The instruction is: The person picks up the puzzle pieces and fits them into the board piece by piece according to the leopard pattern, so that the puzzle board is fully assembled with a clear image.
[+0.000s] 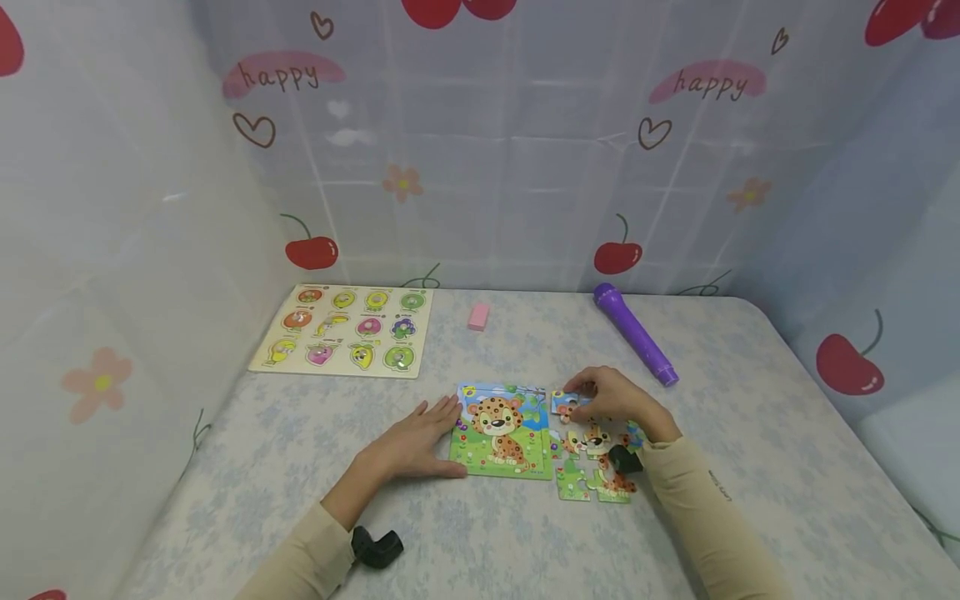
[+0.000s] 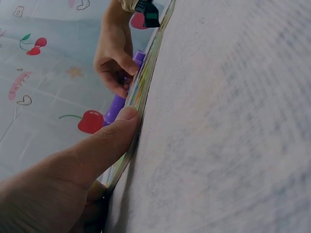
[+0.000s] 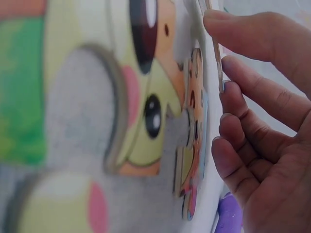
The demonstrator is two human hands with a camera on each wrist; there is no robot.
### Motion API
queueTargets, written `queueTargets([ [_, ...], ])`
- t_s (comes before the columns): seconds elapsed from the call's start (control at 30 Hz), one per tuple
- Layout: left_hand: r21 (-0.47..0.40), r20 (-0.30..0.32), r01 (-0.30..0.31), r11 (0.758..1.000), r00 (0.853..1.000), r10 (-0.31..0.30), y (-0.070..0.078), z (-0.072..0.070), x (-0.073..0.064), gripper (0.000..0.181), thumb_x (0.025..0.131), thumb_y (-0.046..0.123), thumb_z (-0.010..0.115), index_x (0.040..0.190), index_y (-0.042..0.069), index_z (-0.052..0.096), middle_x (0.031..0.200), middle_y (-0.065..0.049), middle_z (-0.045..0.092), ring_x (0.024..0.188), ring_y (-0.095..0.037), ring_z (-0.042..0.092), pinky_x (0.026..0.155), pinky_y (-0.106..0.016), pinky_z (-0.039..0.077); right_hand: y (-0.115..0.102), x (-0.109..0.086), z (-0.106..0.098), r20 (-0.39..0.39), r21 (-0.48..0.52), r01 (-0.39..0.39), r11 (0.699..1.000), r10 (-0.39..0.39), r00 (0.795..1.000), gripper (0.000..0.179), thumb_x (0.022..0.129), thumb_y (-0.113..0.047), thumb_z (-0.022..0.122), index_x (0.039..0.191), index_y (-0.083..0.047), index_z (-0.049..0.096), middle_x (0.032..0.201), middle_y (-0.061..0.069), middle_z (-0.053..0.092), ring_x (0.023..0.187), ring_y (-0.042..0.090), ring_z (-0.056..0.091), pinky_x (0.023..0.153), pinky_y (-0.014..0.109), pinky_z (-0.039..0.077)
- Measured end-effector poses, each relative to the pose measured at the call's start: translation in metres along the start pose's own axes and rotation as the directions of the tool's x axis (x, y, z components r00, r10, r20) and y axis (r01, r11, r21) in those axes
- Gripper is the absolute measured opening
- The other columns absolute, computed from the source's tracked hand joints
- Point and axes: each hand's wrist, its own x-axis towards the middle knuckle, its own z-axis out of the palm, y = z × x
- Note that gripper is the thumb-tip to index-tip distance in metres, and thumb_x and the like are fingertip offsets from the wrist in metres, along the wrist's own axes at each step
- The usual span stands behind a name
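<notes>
Right of the leopard board [image 1: 501, 429], touched by the spread left hand [image 1: 415, 440], the right hand [image 1: 621, 400] pinches one piece [image 1: 562, 404], the other pieces [image 1: 573, 484] seemingly laid out, gaps left unjoined.

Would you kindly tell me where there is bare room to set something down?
Bare table lies right of the purple stick, between the fruit board and left hand, and between the sleeves in front. It is crowded at the leopard picture and puzzle pieces, by the right hand.
</notes>
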Motion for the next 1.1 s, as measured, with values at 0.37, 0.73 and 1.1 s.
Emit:
queueTargets([
  [0.37,-0.003,-0.004,0.012,1.000,1.000,-0.012,0.000,0.002,0.001,0.107,0.079,0.074,0.059,0.156,0.009,0.021,0.164,-0.005,0.016,0.153,-0.020,0.013,0.126,-0.045,0.013,-0.019,0.005,0.006,-0.021,-0.011,0.072,0.997,-0.072,0.997,0.039,0.076,-0.025,0.084,0.111,-0.012,0.071,0.102,0.003,0.066,0.088,0.019,0.054,0.075,0.031,0.048],
  [0.73,-0.014,-0.006,0.020,1.000,1.000,-0.020,0.001,0.001,0.000,0.108,0.079,0.073,0.061,0.156,0.009,0.021,0.164,-0.005,0.016,0.153,-0.020,0.014,0.126,-0.045,0.013,-0.058,0.028,0.024,0.002,-0.039,0.156,0.987,-0.156,0.988,0.037,0.078,-0.022,0.082,0.111,-0.011,0.071,0.106,0.003,0.067,0.092,0.019,0.057,0.075,0.031,0.051],
  [1.1,-0.022,0.007,0.027,0.999,1.000,-0.027,0.000,0.002,0.001,0.110,0.078,0.075,0.059,0.156,0.007,0.020,0.164,-0.005,0.016,0.153,-0.019,0.013,0.126,-0.044,0.012,-0.089,0.058,0.046,0.023,-0.075,0.165,0.983,-0.163,0.986,0.034,0.079,-0.023,0.082,0.110,-0.012,0.072,0.106,0.001,0.068,0.099,0.020,0.060,0.084,0.037,0.054],
])
